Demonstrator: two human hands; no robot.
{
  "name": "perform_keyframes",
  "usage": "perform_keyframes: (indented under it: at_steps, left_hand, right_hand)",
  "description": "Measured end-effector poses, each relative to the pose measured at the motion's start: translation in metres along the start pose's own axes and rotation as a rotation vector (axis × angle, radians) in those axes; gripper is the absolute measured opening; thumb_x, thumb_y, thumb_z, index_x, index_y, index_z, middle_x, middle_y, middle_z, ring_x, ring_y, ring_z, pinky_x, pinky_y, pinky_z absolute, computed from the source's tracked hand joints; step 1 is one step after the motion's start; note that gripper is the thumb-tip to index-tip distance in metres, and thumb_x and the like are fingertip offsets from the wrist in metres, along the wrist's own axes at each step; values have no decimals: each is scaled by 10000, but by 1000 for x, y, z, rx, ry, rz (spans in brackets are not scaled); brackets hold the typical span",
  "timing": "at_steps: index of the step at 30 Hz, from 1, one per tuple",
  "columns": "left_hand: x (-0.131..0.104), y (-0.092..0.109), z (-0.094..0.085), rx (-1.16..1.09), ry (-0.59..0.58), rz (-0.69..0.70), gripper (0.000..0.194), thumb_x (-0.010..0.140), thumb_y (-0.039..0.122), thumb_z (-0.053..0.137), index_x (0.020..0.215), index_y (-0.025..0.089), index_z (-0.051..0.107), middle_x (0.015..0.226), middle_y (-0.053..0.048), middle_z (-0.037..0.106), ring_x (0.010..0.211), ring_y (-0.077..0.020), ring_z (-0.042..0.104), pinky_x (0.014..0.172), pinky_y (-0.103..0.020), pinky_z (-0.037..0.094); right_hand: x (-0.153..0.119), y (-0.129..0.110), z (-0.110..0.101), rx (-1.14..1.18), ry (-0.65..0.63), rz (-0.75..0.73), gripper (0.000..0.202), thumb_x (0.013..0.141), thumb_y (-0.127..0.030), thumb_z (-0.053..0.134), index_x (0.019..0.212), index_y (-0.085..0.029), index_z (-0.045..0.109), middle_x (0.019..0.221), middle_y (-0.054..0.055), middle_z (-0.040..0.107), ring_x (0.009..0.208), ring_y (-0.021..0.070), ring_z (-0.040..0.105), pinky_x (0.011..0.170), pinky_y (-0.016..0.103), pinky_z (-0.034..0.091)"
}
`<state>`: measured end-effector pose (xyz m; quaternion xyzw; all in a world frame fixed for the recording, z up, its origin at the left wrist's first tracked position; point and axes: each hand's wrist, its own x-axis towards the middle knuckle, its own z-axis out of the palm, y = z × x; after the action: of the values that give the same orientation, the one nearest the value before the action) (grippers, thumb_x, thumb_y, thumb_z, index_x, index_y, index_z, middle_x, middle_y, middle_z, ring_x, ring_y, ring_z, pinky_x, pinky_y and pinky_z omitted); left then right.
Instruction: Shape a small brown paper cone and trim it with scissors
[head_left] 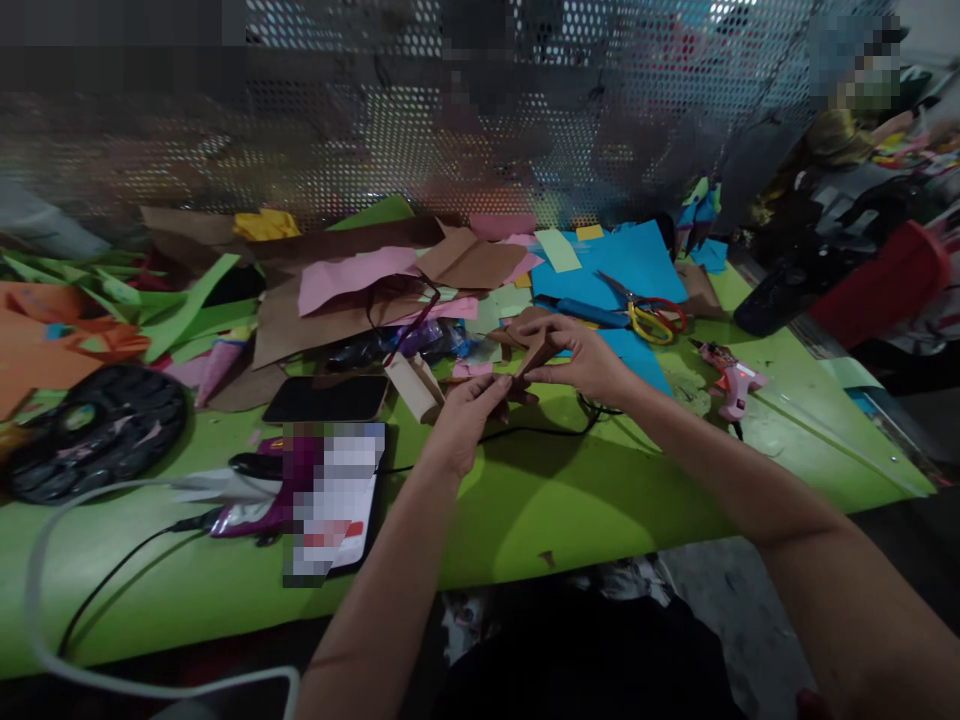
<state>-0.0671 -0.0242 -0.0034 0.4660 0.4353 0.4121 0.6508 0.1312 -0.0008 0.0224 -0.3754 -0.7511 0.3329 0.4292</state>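
Observation:
Above the green tabletop (570, 500), a small folded piece of brown craft sheet (535, 354) is held between my two hands. My left hand (474, 408) pinches its lower left end, fingertips closed. My right hand (592, 358) grips the upper right part, thumb below and fingers over it. Whether the sheet is paper or felt I cannot tell. Just left of my left hand is a cream-coloured folded piece (415, 388). A black cable (544, 431) runs behind my left wrist.
A purple glue gun (262, 505) lies at left by a phone with a lit screen (352, 500); a dark phone (326, 399) is behind. Scissors (651, 318) and a pink glue gun (735, 383) sit at right. Coloured sheets (600, 265) and a black round tray (142, 440) are further out.

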Motion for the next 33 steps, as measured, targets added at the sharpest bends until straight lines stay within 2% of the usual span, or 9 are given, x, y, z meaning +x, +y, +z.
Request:
perform_keyframes:
  at_steps: [9,16,24,30,33]
  left_hand:
    - [3,-4,0,-7,7,9,419,660,535,813,823,161,720,757,-85,759,640,-138,575,547,-246,358]
    - [-1,-1,2,61,-2,13,444,743,590,740,867,164,745,768,-72,758,610,-122,505,568,-256,362]
    - [1,-1,3,51,2,35,415,682,566,797,765,173,693,673,-38,703,598,-118,485,563,-245,355]
    - [0,-3,3,73,-25,35,448,746,597,740,859,164,740,770,-59,734,591,-106,464,557,-249,333]
    - [0,-5,3,61,-35,23,486,723,612,757,906,162,749,732,-51,717,581,-110,468,547,-252,324]
  right_hand:
    - [0,-2,0,0,-16,12,58,775,-269,815,816,-239,787,1163,63,675,1252,262,579,1064,428,491]
    - [1,-2,0,-22,-33,18,59,769,-269,816,801,-234,780,1198,66,682,1214,263,606,1045,423,504]
    - [0,-1,1,-43,-59,7,52,772,-272,812,786,-233,781,1239,64,672,1208,259,611,1069,418,481]
    - [-1,-4,4,-53,-73,21,49,789,-258,792,799,-214,775,1248,82,665,1201,255,616,1033,405,505]
    - [-3,-7,6,-55,-93,48,62,804,-268,775,800,-207,765,1264,91,659,1186,246,629,1003,393,523]
